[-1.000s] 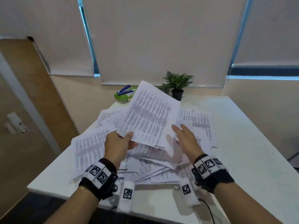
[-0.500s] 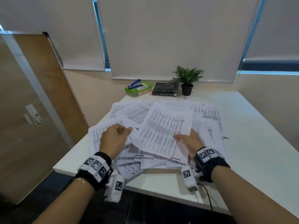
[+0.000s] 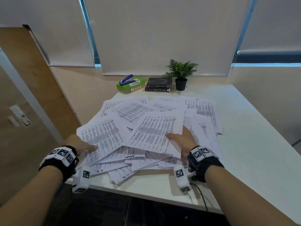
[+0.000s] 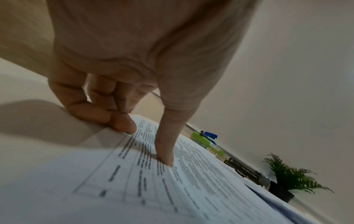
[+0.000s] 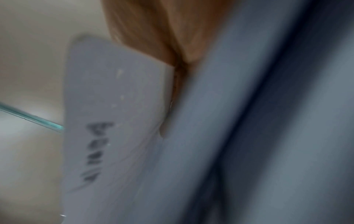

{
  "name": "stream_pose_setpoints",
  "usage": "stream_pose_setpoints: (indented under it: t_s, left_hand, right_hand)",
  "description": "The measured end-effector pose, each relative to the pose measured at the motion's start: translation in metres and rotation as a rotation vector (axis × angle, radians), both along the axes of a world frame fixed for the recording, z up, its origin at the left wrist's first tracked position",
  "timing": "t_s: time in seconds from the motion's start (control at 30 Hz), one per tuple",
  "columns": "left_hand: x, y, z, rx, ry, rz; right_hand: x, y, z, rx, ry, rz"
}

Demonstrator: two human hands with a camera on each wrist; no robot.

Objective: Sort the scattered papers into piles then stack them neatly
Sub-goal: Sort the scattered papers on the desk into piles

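From the head view, a loose heap of printed papers (image 3: 146, 128) covers the near part of the white worktop (image 3: 244, 144), fanned out between and beyond both hands. The left hand (image 3: 76, 144) grips the left edge of one sheet (image 3: 104, 136), thumb on top and the other fingers tucked underneath. The right hand (image 3: 184, 141) holds the right edge of another sheet (image 3: 154, 132), thumb lying across the print, the rest of its fingers hidden below the page. Well beyond the hands, at the far edge of the worktop, stand a green box (image 3: 130, 85) with a blue stapler (image 3: 126, 79) on it, a stack of dark books (image 3: 158, 84) and a small potted plant (image 3: 181, 74).

From the left wrist view, the thumb (image 4: 166, 151) presses down on the printed face of the sheet (image 4: 153, 189), while the curled fingers (image 4: 99, 112) hook its edge from below. The green box (image 4: 208, 145), books (image 4: 245, 171) and plant (image 4: 287, 177) show past the fingertips.

The right wrist view is blurred: part of the hand (image 5: 153, 37) is wedged against pale paper (image 5: 114, 121) bearing dark lettering; finger positions cannot be made out here.
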State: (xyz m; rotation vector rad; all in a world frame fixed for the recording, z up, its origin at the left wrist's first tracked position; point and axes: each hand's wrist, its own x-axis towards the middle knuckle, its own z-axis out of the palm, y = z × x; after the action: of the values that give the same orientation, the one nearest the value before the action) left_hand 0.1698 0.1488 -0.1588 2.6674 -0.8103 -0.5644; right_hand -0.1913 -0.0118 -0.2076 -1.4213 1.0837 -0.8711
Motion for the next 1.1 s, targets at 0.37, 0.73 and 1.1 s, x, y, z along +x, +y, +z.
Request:
stream_pose_setpoints:
  t_s: [0.37, 0.73, 1.1]
  left_hand:
    - [0.013, -0.029, -0.003, -0.039, 0.114, 0.036]
    - [-0.014, -0.040, 0.020, -0.458, -0.156, 0.047]
    - [-0.090, -0.069, 0.118, -1.328, 0.038, 0.004]
  right_hand:
    - [-0.009, -0.025, -0.006, 0.043, 0.030, 0.021]
    - [-0.014, -0.018, 0.002, 0.057, 0.027, 0.007]
    - [-0.019, -0.008, 0.012, 0.016, -0.012, 0.040]
